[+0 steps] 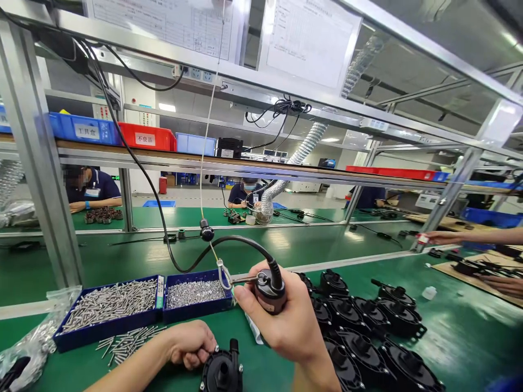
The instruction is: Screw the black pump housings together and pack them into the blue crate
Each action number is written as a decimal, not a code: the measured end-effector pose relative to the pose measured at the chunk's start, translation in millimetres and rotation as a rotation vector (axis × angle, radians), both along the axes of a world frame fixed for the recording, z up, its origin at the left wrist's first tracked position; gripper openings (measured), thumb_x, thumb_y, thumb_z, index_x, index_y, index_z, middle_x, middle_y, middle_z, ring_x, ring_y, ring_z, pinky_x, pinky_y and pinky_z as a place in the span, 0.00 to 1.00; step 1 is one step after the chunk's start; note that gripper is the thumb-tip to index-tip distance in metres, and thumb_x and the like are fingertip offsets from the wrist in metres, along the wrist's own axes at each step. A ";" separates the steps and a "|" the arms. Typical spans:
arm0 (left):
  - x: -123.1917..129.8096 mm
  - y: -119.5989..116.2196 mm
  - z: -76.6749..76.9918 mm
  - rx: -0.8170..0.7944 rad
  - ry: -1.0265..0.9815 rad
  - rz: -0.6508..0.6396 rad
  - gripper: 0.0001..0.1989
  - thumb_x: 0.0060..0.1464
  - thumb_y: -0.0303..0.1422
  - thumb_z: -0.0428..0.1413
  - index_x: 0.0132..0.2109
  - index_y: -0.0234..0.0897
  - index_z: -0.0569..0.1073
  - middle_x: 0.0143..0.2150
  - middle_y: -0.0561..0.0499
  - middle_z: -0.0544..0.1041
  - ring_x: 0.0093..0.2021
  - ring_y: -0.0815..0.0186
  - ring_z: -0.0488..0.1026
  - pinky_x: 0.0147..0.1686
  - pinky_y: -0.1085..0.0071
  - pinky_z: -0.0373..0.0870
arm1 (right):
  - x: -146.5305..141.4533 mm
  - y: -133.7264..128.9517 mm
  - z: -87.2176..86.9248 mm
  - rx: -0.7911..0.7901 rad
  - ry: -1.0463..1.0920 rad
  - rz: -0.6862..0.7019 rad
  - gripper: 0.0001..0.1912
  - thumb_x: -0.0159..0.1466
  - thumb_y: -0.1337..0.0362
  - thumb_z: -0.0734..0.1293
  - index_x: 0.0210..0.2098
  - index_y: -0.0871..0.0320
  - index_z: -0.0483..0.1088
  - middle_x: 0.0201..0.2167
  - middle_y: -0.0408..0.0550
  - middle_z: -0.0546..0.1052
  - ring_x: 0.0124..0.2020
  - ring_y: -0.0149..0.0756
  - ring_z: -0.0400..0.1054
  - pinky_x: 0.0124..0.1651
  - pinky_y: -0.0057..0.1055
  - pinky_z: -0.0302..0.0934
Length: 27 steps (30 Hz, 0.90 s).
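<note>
Reference point: blue plastic tray of small silvery nuts [198,314], on the green work surface [265,373].

Item 1. Round black housing with a central spout and a side pipe [223,373], nearer the wearer than the nut tray, partly cut off below. Probably moulded plastic: stiff, fairly light, smooth enough to slide on the surface. Best held by the rim or the thick side pipe, clear of the small metal fasteners at its edge.

Item 2. Dark cylindrical powered driver with a black cable [268,299], just right of the nut tray, tail end towards the viewer, working end hidden. A steel hook [223,275] joins it to a pale hanging line. Likely the heavier piece, rigid; best gripped round the barrel, the line perhaps bearing some weight.

Item 3. Right hand [292,332], right of the nut tray: closed round the driver's barrel, thumb along the side.

Item 4. Left hand [191,343], in front of the nut tray: fingers curled, fingertips at the housing's edge beside a small silvery fastener [217,348]; whether it is pinched cannot be told.

Item 5. Blue plastic tray of long silvery screws [108,335], left of the nut tray; loose screws [126,345] before it.

Item 6. Group of similar black housings [359,351], well right of the nut tray.
</note>
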<state>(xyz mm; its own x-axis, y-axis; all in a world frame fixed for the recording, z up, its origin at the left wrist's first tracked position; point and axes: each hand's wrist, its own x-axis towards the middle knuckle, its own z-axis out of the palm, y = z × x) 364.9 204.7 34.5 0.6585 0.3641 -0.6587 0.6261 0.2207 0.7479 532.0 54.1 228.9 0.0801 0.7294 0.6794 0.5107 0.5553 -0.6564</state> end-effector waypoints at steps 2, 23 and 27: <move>1.8 4.8 -2.9 -0.098 -0.030 -0.015 0.13 0.43 0.38 0.62 0.28 0.41 0.65 0.18 0.61 0.58 0.13 0.76 0.47 0.12 0.80 0.44 | -0.8 1.9 -0.8 -0.021 -0.009 0.004 0.13 0.62 0.57 0.75 0.32 0.56 0.69 0.22 0.41 0.72 0.20 0.31 0.61 0.22 0.28 0.58; -15.0 12.3 5.9 -0.136 -0.190 -0.180 0.35 0.32 0.60 0.75 0.35 0.41 0.70 0.18 0.59 0.68 0.12 0.75 0.53 0.09 0.80 0.48 | -9.6 48.1 -24.7 -0.208 0.323 0.402 0.16 0.60 0.58 0.78 0.35 0.56 0.68 0.22 0.41 0.74 0.25 0.41 0.77 0.27 0.31 0.69; -11.5 7.5 14.8 -0.022 -0.063 -0.141 0.36 0.17 0.49 0.80 0.31 0.42 0.70 0.18 0.61 0.68 0.12 0.74 0.55 0.09 0.78 0.42 | -11.2 68.7 -40.9 -0.167 0.470 0.613 0.17 0.60 0.58 0.79 0.35 0.55 0.67 0.21 0.41 0.75 0.23 0.41 0.77 0.26 0.32 0.68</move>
